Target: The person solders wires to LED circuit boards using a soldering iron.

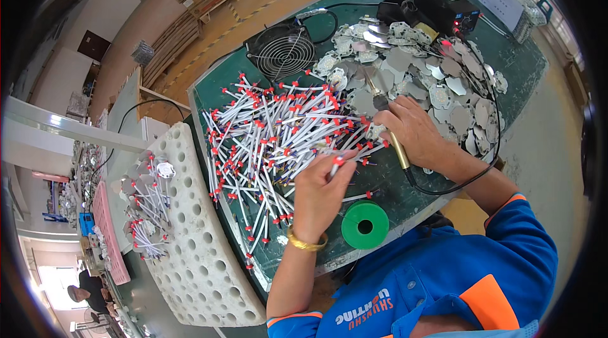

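- Nearest the camera, at five o'clock: a blue short-sleeved shirt with orange trim.
- In the left hand, just below centre: a white-sleeved lead with a red collar, pinched between narrowed fingers; around the wrist, a gold-coloured bracelet.
- In the right hand, near three o'clock: a soldering iron with a brass-coloured handle, fingers closed around it, tip pointing toward eleven.
- From the handle's lower end: a black cable, looping out past three o'clock.
- Between one and two: a black soldering station.
- On the green desk, from centre toward nine: a loose pile of similar leads.
- At two: heaped thin grey plates.
- At twelve: a black fan.
- At five, near the left hand: a green spool.
- At eight: a white foam board with round holes.
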### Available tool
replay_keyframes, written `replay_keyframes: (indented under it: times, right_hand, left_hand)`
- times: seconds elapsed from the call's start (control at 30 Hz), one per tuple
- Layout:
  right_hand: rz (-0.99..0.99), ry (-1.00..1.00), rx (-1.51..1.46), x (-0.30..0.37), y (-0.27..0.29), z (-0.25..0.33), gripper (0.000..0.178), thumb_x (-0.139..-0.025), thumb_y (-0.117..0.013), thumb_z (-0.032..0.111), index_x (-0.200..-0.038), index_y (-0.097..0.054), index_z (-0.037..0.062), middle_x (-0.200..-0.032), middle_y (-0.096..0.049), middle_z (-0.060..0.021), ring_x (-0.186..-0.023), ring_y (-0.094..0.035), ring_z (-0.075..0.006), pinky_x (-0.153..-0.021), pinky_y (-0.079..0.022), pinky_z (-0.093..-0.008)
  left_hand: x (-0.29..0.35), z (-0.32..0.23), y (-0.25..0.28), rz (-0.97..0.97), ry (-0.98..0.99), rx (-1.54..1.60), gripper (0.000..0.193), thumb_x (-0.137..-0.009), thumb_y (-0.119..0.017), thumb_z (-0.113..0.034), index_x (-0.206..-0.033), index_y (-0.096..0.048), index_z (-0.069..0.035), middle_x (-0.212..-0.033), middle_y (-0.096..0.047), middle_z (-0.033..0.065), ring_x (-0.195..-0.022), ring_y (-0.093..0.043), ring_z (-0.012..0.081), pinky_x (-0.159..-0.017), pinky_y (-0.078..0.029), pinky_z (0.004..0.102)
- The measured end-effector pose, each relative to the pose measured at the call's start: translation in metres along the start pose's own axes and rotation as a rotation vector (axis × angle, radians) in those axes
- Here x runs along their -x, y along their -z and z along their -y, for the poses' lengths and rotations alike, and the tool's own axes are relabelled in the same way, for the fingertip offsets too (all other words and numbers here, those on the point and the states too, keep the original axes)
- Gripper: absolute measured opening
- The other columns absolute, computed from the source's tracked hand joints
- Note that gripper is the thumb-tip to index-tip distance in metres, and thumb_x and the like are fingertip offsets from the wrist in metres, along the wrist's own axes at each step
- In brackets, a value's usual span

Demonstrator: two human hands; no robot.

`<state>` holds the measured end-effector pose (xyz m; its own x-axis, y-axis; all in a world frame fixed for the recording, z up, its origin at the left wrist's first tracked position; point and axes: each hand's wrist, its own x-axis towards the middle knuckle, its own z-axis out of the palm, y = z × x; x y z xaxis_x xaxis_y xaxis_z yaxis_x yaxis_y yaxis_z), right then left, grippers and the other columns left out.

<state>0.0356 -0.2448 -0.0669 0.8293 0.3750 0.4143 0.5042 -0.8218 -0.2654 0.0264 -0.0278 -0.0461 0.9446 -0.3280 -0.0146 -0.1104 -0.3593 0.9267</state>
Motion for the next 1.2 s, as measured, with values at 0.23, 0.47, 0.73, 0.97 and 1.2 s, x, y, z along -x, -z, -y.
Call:
replay_keyframes:
  times: [0.23,0.47,0.73,0.97,1.2]
  right_hand:
    - [-0.102,-0.056,-0.171,0.005,0.0,-0.007,0.029,-0.07,-0.064,0.006,-0.094,-0.047,0.0088,-0.08,-0.051,-0.0109,-0.075,-0.052,-0.0304,-0.065,-0.042,-0.0411]
    - [-0.281,-0.104,-0.358,0.002,0.014,0.001,0.026,-0.077,-0.056,-0.004,-0.098,-0.045,0.006,-0.08,-0.051,-0.0106,-0.063,-0.057,-0.0264,-0.054,-0.043,-0.0331]
    - [-0.321,-0.32,-0.81,-0.004,0.022,0.018,0.026,-0.08,-0.057,0.0,-0.1,-0.042,0.0067,-0.085,-0.044,-0.005,-0.059,-0.05,-0.0101,-0.052,-0.038,-0.0251]
    - [-0.341,-0.193,-0.763,-0.019,0.017,0.037,0.031,-0.076,-0.064,0.005,-0.098,-0.043,0.0071,-0.087,-0.044,-0.0033,-0.065,-0.041,-0.0096,-0.058,-0.038,-0.0231]
    - [-0.235,-0.323,-0.939,-0.031,0.016,0.057,0.029,-0.078,-0.064,0.005,-0.098,-0.042,0.0077,-0.084,-0.045,-0.0013,-0.06,-0.041,-0.0064,-0.054,-0.038,-0.0203]
  left_hand:
    - [-0.028,0.003,-0.029,-0.026,-0.187,-0.507,0.022,-0.068,-0.071,-0.016,-0.087,-0.066,-0.006,-0.082,-0.059,0.0127,-0.071,-0.058,0.0298,-0.063,-0.045,0.0375]
    - [-0.038,0.015,-0.022,0.075,-0.249,-0.536,0.016,-0.07,-0.07,-0.012,-0.082,-0.064,-0.004,-0.075,-0.059,0.0103,-0.067,-0.059,0.0237,-0.06,-0.046,0.0334]
    - [-0.011,-0.005,0.015,-0.006,0.044,0.498,0.021,-0.078,-0.067,-0.004,-0.097,-0.06,-0.003,-0.074,-0.051,-0.0078,-0.063,-0.043,0.0002,-0.056,-0.035,0.0145]
    - [0.001,0.023,0.019,0.043,0.107,0.842,0.031,-0.089,-0.055,-0.02,-0.11,-0.053,0.002,-0.074,-0.055,0.0002,-0.062,-0.047,0.0079,-0.059,-0.038,0.0201]
    - [0.002,0.021,0.013,0.175,0.124,1.1,0.02,-0.089,-0.055,-0.012,-0.107,-0.058,-0.003,-0.086,-0.06,0.0041,-0.069,-0.055,0.0098,-0.064,-0.045,0.0215]
